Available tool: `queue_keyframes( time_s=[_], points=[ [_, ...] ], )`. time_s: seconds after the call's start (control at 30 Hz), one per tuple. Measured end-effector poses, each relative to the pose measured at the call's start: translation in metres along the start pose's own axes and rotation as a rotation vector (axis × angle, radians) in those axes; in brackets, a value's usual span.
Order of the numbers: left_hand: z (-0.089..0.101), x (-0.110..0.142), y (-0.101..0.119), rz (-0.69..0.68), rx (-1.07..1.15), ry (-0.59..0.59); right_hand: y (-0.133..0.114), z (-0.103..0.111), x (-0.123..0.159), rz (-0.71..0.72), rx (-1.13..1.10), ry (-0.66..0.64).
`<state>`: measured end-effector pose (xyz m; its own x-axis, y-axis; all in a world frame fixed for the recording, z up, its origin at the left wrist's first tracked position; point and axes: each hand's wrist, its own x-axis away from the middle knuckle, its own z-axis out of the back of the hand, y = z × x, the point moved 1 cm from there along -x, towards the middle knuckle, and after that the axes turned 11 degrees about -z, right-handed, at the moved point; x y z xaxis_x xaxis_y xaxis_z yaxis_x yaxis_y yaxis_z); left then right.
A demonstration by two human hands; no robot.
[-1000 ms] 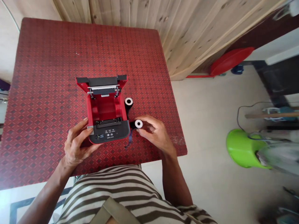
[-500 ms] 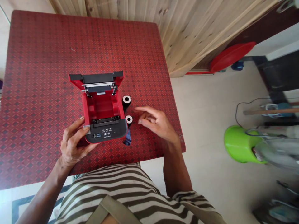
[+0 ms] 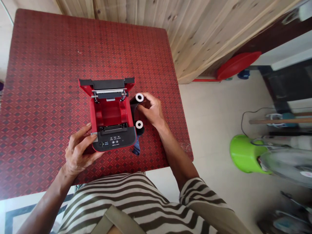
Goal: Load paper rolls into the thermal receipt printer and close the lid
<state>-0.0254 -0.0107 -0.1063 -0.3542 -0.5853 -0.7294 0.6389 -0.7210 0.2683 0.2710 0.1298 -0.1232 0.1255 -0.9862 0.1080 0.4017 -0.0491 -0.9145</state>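
A red and black label printer (image 3: 117, 145) stands on the table with its lid (image 3: 107, 84) raised and its red inner bay showing. My left hand (image 3: 77, 152) grips the printer's front left corner, fingers on the grey edge and thumb along the front. Beside the printer's right wall are two black ribbon rolls with white cores, an upper roll (image 3: 139, 97) and a lower roll (image 3: 139, 130), with dark film between them. My right hand (image 3: 153, 112) closes thumb and fingers around the upper roll; some fingertips are hidden behind it.
The table (image 3: 48, 81) has a red patterned top. A dark blue crumpled piece (image 3: 136, 148) lies below the lower roll. Wooden panelling (image 3: 190, 39) borders the table's far side. On the floor at right are a green bucket (image 3: 241, 152) and a cable.
My right hand has moved left and up from the bare tabletop and has taken hold of the upper ribbon roll. My left hand keeps its grip on the printer.
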Motion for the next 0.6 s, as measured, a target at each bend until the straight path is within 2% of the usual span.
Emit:
queue_keyframes(
  time_s=[0.1, 0.27, 0.37, 0.5, 0.6],
  points=[
    [0.0, 0.0, 0.0, 0.005, 0.003, -0.005, -0.001, -0.004, -0.006, -0.014, -0.055, 0.128],
    [0.0, -0.001, 0.0, -0.019, 0.015, 0.01, -0.004, -0.024, -0.008, -0.016, -0.193, 0.186],
    [0.0, 0.0, 0.0, -0.005, 0.026, 0.009, -0.004, -0.026, -0.008, -0.014, -0.16, 0.249],
    [0.0, -0.001, 0.001, 0.009, 0.046, 0.005, -0.009, -0.002, -0.007, 0.049, -0.085, 0.419],
    [-0.001, -0.001, 0.0, 0.007, 0.058, 0.018, -0.034, 0.027, 0.01, 0.147, -0.041, 0.466]
  ],
)
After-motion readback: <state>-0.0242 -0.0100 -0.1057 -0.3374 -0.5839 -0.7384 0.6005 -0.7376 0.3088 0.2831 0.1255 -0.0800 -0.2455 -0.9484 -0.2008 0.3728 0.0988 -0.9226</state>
